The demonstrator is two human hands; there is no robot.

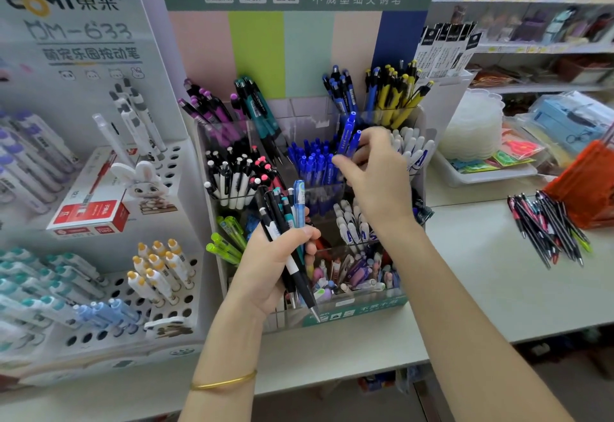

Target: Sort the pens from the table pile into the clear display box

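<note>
The tall clear plastic display box with its many compartments stood at the back of the white table, and the loose pile of dark, slim pens lay well apart to its right. The left hand was raised in front of the box, fingers wrapped round a mixed bundle of black, teal and blue pens, tips down. These looked light, stiff and smooth-barrelled – likely to slide in a bundle, so best pinched mid-barrel. The right hand reached forward, wrist bent, fingertips pinching slim blue plastic pens by their lower barrels – just above the compartment of matching blue pens.
</note>
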